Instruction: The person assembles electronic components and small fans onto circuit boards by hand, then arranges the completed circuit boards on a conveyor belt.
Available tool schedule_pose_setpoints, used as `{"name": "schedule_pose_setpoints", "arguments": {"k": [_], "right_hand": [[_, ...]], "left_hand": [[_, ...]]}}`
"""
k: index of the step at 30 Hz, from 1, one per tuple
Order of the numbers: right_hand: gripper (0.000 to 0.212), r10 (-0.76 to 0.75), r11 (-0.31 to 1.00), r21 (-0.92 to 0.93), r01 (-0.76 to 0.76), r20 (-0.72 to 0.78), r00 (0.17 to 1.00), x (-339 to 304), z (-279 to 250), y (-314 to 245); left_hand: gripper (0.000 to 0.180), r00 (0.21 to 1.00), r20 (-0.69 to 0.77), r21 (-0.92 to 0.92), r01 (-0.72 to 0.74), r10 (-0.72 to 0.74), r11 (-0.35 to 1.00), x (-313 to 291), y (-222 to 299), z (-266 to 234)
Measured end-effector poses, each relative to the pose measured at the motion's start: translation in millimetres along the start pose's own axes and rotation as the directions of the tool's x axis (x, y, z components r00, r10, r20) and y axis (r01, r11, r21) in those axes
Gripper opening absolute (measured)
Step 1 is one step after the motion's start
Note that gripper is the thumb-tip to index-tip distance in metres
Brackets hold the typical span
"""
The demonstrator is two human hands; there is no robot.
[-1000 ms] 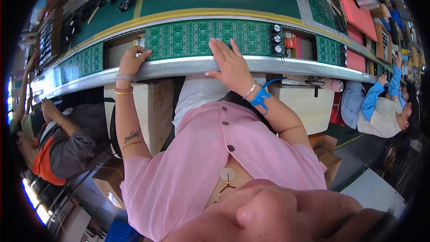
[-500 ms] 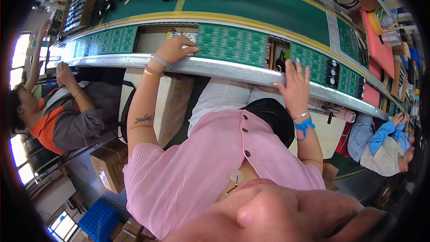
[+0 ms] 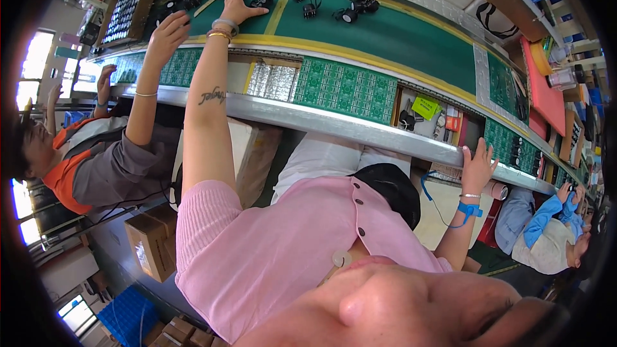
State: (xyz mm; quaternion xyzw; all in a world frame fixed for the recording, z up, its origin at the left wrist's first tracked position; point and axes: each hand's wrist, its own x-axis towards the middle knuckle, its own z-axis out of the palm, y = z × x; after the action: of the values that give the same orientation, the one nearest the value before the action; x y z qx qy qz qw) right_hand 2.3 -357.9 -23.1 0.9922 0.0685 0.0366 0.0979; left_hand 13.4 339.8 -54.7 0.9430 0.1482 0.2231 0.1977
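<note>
My left hand reaches over the green belt. Its fingers and thumb are spread around a small black part with a wire, not closed on it. On the metal rail near me, my right hand rests with fingers stretched out, beside a green circuit board panel. Another green board panel lies along the rail in the middle. Several more black wired parts lie on the belt, among them one with a white round face.
Between the panels, an open compartment holds tools and a yellow-green note. Silver bubble wrap lies left of the middle panel. A co-worker's hand reaches toward the belt at left. A tray of round parts stands far left.
My left hand went from the near rail out to the black parts on the belt. My right hand slid right along the rail. The board panels now sit farther right, exposing more of the compartment.
</note>
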Motion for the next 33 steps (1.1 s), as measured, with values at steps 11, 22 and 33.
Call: {"name": "schedule_pose_setpoints", "arguments": {"k": [11,22,33], "right_hand": [[0.051,-0.545,0.636,0.434,0.638,-0.334,0.769,2,-52,-144],[0.076,-0.820,0.112,0.399,0.910,-0.481,0.312,-27,-58,-330],[0.066,-0.770,0.294,0.525,0.798,-0.365,0.524,-21,-54,-221]], "left_hand": [[0.074,0.926,0.056,-0.455,-0.309,0.372,0.835,-10,124,53],[0.056,0.963,0.015,-0.655,-0.193,0.268,0.731,-31,194,60],[0.064,0.899,-0.226,0.073,0.400,-0.375,0.914,27,-62,-4]]}}
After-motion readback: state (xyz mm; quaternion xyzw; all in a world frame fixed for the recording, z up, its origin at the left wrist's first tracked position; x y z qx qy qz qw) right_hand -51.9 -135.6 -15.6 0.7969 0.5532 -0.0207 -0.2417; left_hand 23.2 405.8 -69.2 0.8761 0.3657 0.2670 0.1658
